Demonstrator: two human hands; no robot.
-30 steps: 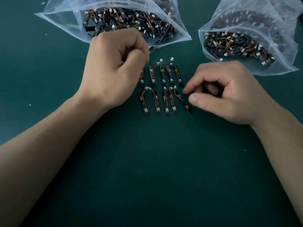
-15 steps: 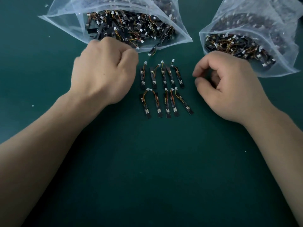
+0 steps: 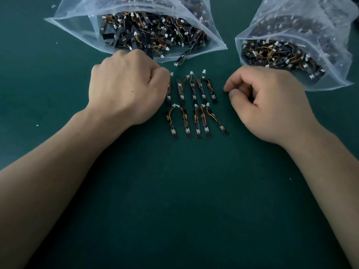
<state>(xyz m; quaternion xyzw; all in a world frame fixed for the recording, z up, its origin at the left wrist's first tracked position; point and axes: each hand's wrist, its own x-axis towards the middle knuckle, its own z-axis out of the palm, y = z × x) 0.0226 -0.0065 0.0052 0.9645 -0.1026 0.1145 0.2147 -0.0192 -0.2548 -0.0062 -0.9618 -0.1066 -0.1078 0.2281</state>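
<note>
Single view, head-worn, wide-angle. The camera sits above the near side of the worktop [image 3: 178,210] and faces forward and steeply down, close in. The worktop fills the frame to all four sides. Both forearms enter at the bottom corners. The left hand [image 3: 126,88], boards [image 3: 196,105] and right hand [image 3: 272,105] lie above centre. The left bag [image 3: 68,22] and right bag [image 3: 330,74], farthest off, are cut by the frame's top.

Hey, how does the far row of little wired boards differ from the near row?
The far row has its leftmost board partly hidden by the left hand; the near row shows fully. The far row sits tighter; the near row spreads wider, its rightmost board slanted. Both have five black boards, white connectors pointing away.
</note>
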